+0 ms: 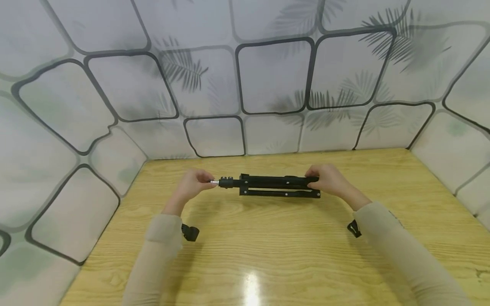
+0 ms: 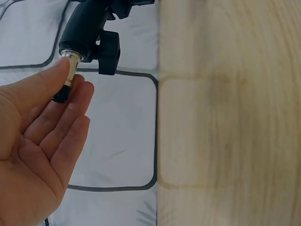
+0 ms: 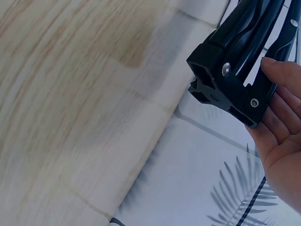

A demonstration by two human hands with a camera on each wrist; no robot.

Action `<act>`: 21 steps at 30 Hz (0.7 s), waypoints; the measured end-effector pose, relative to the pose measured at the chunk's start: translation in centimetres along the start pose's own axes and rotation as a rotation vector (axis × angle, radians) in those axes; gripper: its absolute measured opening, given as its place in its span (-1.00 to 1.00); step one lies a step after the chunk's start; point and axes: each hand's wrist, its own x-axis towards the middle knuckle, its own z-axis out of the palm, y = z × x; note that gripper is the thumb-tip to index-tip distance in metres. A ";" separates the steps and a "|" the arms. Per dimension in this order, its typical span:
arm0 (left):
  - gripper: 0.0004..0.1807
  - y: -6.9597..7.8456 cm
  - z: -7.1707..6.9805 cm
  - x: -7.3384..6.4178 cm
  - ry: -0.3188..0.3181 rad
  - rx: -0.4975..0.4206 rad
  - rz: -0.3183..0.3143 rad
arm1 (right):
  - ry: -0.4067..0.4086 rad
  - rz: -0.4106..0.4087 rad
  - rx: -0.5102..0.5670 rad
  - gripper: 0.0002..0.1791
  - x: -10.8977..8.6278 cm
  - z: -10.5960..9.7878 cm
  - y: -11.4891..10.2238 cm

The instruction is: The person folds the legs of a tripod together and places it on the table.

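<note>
A folded black light stand (image 1: 268, 180) is held lengthwise between the two hands over the table, its legs collapsed along the centre tube. The left hand (image 1: 192, 185) pinches the metal spigot (image 2: 72, 68) at the stand's narrow end between thumb and fingers. In the left wrist view, a black tip (image 2: 61, 94) on the spigot shows past the thumb, and a black clamp knob (image 2: 109, 52) sticks out beside the tube. At the other end, the right hand (image 1: 329, 180) grips the folded legs. Rivets and the black end bracket (image 3: 216, 87) appear close up in the right wrist view.
The wood-grain table (image 1: 245, 238) spreads beneath the stand. Behind it rises a backdrop (image 1: 273, 78) of pale cloth with dark tile outlines and leaf prints, which continues along both sides. Black straps (image 1: 190, 232) show at the wrists.
</note>
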 end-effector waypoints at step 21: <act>-0.90 -0.4 2.7 1.0 -0.110 0.409 0.076 | -0.026 0.013 -0.079 -0.74 -0.3 1.1 0.6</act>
